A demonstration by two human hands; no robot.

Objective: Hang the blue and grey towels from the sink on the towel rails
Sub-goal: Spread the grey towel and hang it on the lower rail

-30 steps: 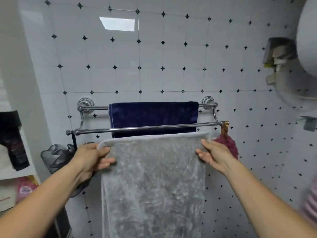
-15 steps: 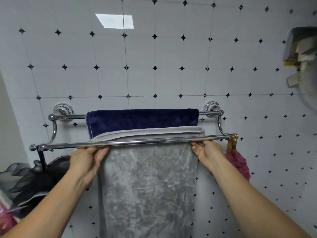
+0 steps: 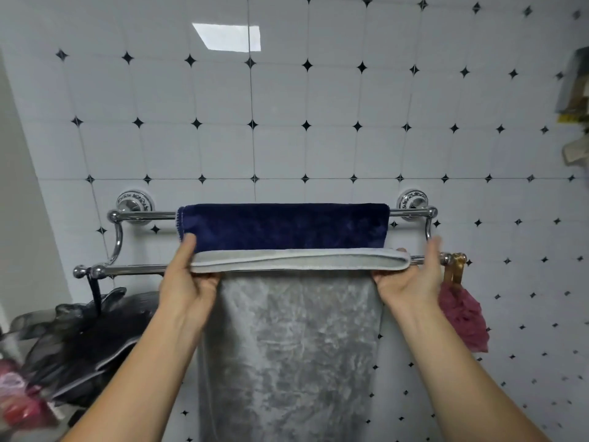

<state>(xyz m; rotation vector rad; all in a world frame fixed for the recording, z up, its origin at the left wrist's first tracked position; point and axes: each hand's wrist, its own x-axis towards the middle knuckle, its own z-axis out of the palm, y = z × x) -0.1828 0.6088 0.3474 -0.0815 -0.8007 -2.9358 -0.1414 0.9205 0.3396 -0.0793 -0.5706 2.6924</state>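
Note:
A dark blue towel (image 3: 283, 226) hangs over the back rail (image 3: 143, 215) of a chrome double towel rack on the tiled wall. The grey towel (image 3: 290, 346) drapes over the front rail (image 3: 134, 269), its top edge folded over the bar and its long part hanging down in front. My left hand (image 3: 188, 279) pinches the towel's left top corner at the rail. At the right top corner my right hand (image 3: 411, 282) grips the towel with its thumb raised beside the bar.
A black mesh item (image 3: 83, 333) hangs from the rack's left end. From a gold hook (image 3: 457, 266) at the right end hangs a dark red bath puff (image 3: 462, 317). Pink packaging (image 3: 19, 400) lies at the lower left. A wall holder (image 3: 573, 90) is at the far right.
The grey towel's top edge has gone from below the front rail to up and over it, with both hands carrying it. The view has moved closer to the rack.

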